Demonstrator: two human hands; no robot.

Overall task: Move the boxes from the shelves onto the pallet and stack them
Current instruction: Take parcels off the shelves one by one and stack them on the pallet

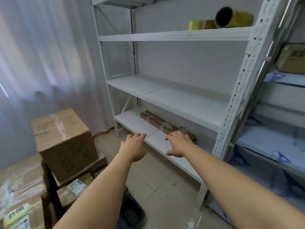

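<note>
Cardboard box (158, 121): flat, lowest shelf (132, 123), centre frame.
Left hand (134, 147): fingers relaxed, empty.
Right hand (178, 143): fingers spread, empty.

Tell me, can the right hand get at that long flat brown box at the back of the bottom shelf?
Probably yes. The right hand is open and already over the bottom shelf, just in front of the long brown box, with bare shelf between them.

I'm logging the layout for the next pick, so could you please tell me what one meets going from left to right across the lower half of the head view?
Taped cardboard box on the stack → left hand → right hand, both hands empty, reaching toward the bottom shelf → white rack upright → neighbouring rack with blue-and-white packages.
</note>
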